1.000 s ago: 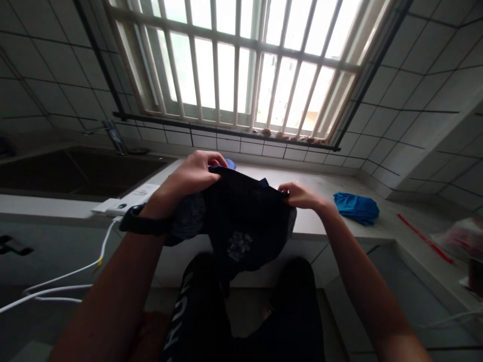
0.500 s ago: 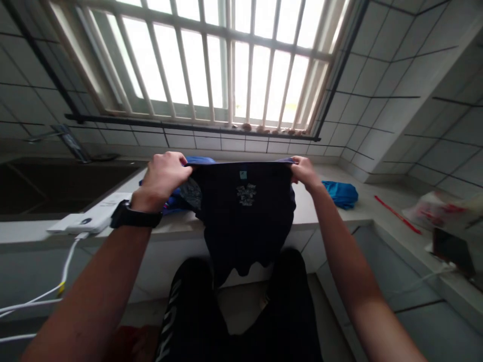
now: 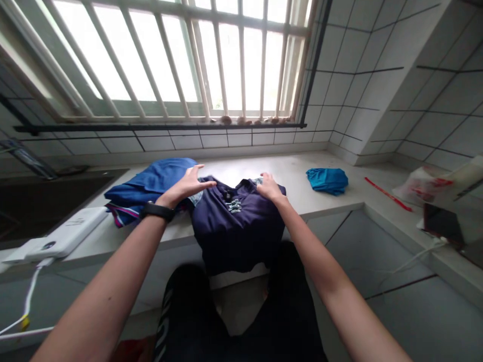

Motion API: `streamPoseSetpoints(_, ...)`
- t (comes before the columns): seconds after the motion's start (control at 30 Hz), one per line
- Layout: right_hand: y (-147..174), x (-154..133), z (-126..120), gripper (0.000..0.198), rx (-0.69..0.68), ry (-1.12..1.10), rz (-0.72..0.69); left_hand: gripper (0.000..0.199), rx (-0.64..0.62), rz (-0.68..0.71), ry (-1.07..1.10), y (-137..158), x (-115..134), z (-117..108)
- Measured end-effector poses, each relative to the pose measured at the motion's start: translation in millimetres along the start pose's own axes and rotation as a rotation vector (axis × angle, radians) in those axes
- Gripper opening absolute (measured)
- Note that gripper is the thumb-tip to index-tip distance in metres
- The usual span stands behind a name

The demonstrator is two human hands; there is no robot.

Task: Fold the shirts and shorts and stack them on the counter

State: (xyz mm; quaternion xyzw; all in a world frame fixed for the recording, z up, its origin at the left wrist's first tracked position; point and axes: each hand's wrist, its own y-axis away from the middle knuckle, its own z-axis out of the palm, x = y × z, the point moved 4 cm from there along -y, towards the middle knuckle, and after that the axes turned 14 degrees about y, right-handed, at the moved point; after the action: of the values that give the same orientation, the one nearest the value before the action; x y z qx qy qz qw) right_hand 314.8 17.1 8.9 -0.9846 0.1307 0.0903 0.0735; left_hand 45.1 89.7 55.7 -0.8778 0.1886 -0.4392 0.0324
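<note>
A dark navy T-shirt (image 3: 241, 221) with a pale print below its neckline and patterned grey sleeves lies on the counter (image 3: 298, 201). Its lower part hangs over the front edge toward my knees. My left hand (image 3: 188, 186), with a black band on the wrist, is at the shirt's left shoulder, thumb and fingers spread. At the right shoulder, my right hand (image 3: 270, 188) rests close to the patterned sleeve with its fingers loosely apart. Beside the left hand lies a blue garment (image 3: 151, 181) with pink and white trim, partly covered by my hand and the shirt.
A folded turquoise cloth (image 3: 327, 181) lies on the right, near a red strip (image 3: 388, 194), a plastic bag (image 3: 422, 185) and a dark phone-like device (image 3: 443, 225). At left are a white power strip (image 3: 66, 236) and a dark sink (image 3: 33, 206). A barred window stands behind.
The T-shirt, held up stretched between both hands before, has come down onto the counter. Both hands have let go of its edge. The view has shifted right, and the blue garment shows more.
</note>
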Motion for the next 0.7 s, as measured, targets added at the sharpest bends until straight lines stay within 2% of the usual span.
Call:
streamPoseSetpoints(0.07,3.2,-3.7,20.9,0.057,-0.158,0.070,-0.059,0.079,-0.067,0.058,-0.185,1.7,-10.0,22.0)
streamPoseSetpoints(0.17,3.9,-7.4,34.6,0.054,-0.179,0.156,-0.056,0.062,-0.243,0.102,-0.386,9.5,-17.7,56.5)
streamPoseSetpoints(0.23,1.1,-7.0,37.7,0.055,-0.192,0.171,-0.030,0.051,-0.334,0.082,-0.480,16.3,-19.8,73.4)
streamPoseSetpoints(0.3,-3.5,-2.6,38.1,0.057,-0.204,0.180,0.007,0.050,-0.330,0.053,-0.556,25.1,-19.8,81.2)
streamPoseSetpoints(0.47,-15.9,17.3,37.8,0.060,-0.220,0.210,0.049,0.054,-0.171,0.081,-0.688,59.3,-20.2,80.5)
streamPoseSetpoints(0.57,-24.1,23.3,40.6,0.062,-0.235,0.226,0.075,0.053,-0.205,0.140,-0.659,70.2,-27.9,85.6)
streamPoseSetpoints(0.7,-38.0,23.5,38.9,0.060,-0.234,0.240,0.164,0.052,-0.267,0.179,-0.498,58.9,-39.2,94.0)
